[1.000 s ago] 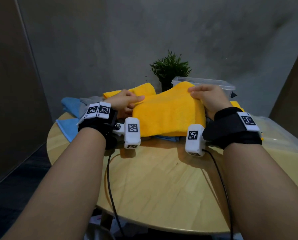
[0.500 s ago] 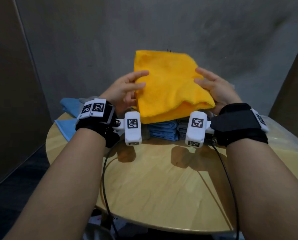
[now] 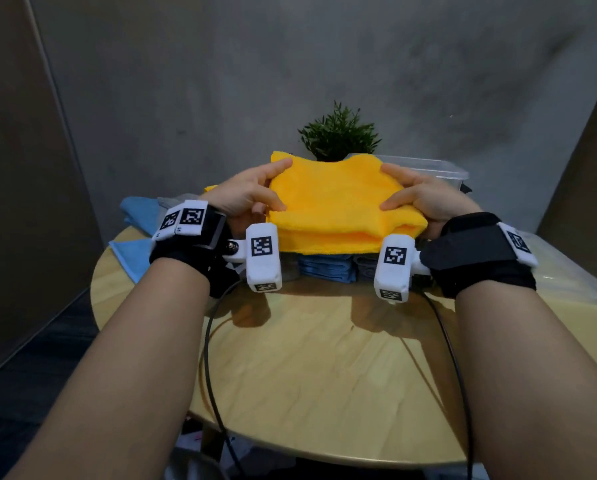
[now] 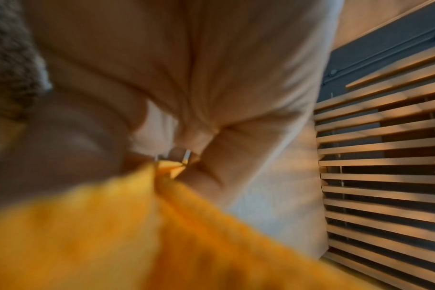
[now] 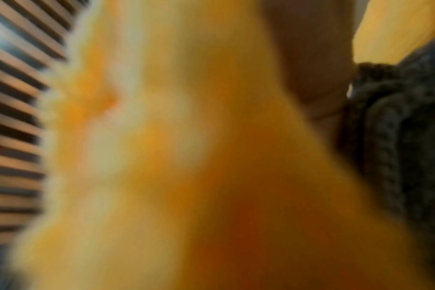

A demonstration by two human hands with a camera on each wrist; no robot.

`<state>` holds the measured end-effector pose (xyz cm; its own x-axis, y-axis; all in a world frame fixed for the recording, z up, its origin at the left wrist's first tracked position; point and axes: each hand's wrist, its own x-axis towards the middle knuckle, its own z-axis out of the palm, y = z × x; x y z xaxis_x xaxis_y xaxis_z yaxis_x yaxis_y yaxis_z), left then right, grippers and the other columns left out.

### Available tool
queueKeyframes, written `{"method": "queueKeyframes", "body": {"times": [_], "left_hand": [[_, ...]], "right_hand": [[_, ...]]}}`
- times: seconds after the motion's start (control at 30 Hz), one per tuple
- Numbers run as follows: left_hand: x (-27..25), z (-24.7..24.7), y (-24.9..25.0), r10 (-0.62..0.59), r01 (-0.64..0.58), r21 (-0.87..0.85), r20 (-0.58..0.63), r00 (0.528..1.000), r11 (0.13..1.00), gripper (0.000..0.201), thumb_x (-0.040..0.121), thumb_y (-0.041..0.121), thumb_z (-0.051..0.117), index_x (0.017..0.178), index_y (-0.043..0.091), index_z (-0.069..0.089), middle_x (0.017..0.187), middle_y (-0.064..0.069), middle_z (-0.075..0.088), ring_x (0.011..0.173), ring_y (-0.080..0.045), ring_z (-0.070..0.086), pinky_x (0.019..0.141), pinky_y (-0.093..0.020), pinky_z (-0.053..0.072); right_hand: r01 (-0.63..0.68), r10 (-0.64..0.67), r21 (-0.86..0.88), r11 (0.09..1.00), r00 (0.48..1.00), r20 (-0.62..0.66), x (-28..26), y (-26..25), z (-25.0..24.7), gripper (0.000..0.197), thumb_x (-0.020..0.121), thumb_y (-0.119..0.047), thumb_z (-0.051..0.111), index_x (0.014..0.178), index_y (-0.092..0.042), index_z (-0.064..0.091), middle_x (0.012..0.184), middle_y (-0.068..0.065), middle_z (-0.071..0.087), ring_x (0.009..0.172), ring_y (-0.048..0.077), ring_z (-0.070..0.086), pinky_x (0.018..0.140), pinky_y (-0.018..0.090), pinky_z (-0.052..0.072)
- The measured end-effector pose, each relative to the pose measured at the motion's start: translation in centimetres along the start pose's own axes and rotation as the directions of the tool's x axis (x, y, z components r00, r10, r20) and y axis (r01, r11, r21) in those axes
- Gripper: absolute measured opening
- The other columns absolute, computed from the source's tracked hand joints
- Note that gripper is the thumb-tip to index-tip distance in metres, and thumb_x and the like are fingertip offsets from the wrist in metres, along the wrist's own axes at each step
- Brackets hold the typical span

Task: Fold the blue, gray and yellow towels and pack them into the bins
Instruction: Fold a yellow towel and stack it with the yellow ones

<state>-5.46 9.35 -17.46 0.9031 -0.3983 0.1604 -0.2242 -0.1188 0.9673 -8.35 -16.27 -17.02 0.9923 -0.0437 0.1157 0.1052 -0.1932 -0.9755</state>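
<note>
A folded yellow towel point(image 3: 338, 206) is held level above the round wooden table point(image 3: 324, 368). My left hand point(image 3: 252, 199) grips its left edge, thumb on top, and my right hand point(image 3: 418, 199) grips its right edge the same way. Under it a folded blue towel point(image 3: 324, 270) and a folded gray towel point(image 3: 366, 266) lie side by side on the table. Both wrist views are blurred, filled with yellow towel point(image 4: 137, 235) point(image 5: 186, 176).
A clear plastic bin point(image 3: 428, 171) stands at the back right beside a small green plant point(image 3: 338, 133). Another clear bin or lid point(image 3: 567, 271) lies at the right edge. Loose blue towels point(image 3: 134, 237) and another yellow towel point(image 3: 210, 188) lie at the back left.
The yellow towel was lifted upright off the pile, then folded down; both hands now hold it flat and lower, over the folded blue and gray towels.
</note>
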Motion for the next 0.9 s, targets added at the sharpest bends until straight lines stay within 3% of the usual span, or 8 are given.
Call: {"method": "queueKeyframes", "body": {"times": [0.03,0.1,0.17,0.37,0.5,0.67,0.77,0.9], "left_hand": [[0.0,0.2,0.0,0.002,-0.002,-0.013,0.014,1.0,1.0,0.077,0.083,-0.021,0.04,0.149,0.016,0.023,0.113,-0.006,0.06,0.035,-0.004,0.041,0.035,-0.015,0.029],[0.0,0.7,0.2,0.015,-0.01,-0.085,0.056,0.998,0.996,0.076,0.085,-0.02,0.038,0.15,0.014,0.019,0.142,-0.013,0.042,0.075,-0.011,0.067,0.053,-0.017,0.047],[0.0,1.3,0.4,0.044,-0.043,-0.133,0.005,0.999,0.99,0.073,0.086,-0.017,0.041,0.15,0.012,0.019,0.155,-0.009,0.018,0.131,-0.024,0.043,0.082,-0.021,0.049],[0.9,1.9,0.7,0.001,-0.085,-0.483,-0.171,0.985,0.872,0.049,0.092,-0.01,0.039,0.139,0.004,0.04,0.094,-0.013,0.06,0.065,-0.016,0.066,0.054,-0.027,0.056],[0.7,2.0,0.5,-0.051,0.014,-0.435,-0.075,0.996,0.9,0.047,0.091,0.003,0.052,0.136,0.015,0.046,0.134,-0.013,0.048,0.106,-0.021,0.06,0.068,-0.033,0.055],[0.9,1.5,0.2,-0.118,0.084,-0.306,-0.092,0.989,0.948,0.051,0.091,-0.008,0.045,0.137,0.014,0.045,0.14,-0.019,0.041,0.108,-0.022,0.055,0.061,-0.022,0.049],[1.1,1.1,0.0,-0.188,0.163,-0.26,-0.073,0.979,0.952,0.047,0.093,-0.001,0.047,0.137,0.014,0.044,0.144,-0.011,0.035,0.124,-0.022,0.047,0.057,-0.018,0.049],[1.4,1.2,-0.5,-0.255,0.256,-0.008,-0.12,0.959,0.967,0.051,0.096,0.023,0.052,0.143,0.016,0.034,0.144,-0.007,0.037,0.115,-0.023,0.053,0.085,-0.034,0.045]], "right_hand": [[0.012,-0.011,0.013,1.0,0.999,-0.031,0.1,-0.1,-0.1,0.074,0.079,0.007,0.061,0.142,-0.027,0.042,0.15,0.005,0.034,0.13,0.036,0.04,0.104,0.053,0.04],[0.031,-0.026,0.061,0.998,0.997,-0.076,0.0,-0.5,-0.1,0.073,0.081,0.007,0.059,0.143,-0.027,0.04,0.15,0.007,0.033,0.13,0.035,0.041,0.103,0.052,0.043],[0.047,-0.038,0.104,0.993,0.995,-0.092,-0.2,-0.7,-0.1,0.073,0.083,0.006,0.057,0.145,-0.027,0.036,0.15,0.008,0.032,0.125,0.035,0.046,0.096,0.049,0.048],[0.039,-0.013,0.424,0.905,0.998,-0.064,-1.0,-0.7,0.3,0.068,0.092,0.006,0.046,0.151,-0.017,0.022,0.152,0.018,0.027,0.089,0.026,0.058,0.059,0.034,0.057],[-0.029,0.053,0.45,0.892,0.998,-0.039,-1.0,-0.5,0.4,0.06,0.093,-0.002,0.05,0.148,-0.018,0.031,0.147,0.017,0.036,0.097,0.026,0.059,0.068,0.036,0.053],[-0.124,0.144,0.397,0.909,0.989,-0.022,-1.2,-0.1,0.4,0.056,0.091,-0.007,0.054,0.144,-0.015,0.038,0.13,0.013,0.051,0.089,0.027,0.061,0.071,0.039,0.052],[-0.216,0.229,0.194,0.957,0.972,-0.049,-1.0,-0.5,0.5,0.047,0.09,-0.022,0.06,0.134,-0.01,0.047,0.106,0.015,0.062,0.084,0.029,0.062,0.072,0.042,0.052],[-0.14,0.091,-0.209,0.968,0.97,-0.227,-0.2,0.0,0.6,0.052,0.083,-0.028,0.072,0.13,-0.012,0.056,0.13,0.011,0.056,0.117,0.032,0.054,0.101,0.048,0.044]]}}
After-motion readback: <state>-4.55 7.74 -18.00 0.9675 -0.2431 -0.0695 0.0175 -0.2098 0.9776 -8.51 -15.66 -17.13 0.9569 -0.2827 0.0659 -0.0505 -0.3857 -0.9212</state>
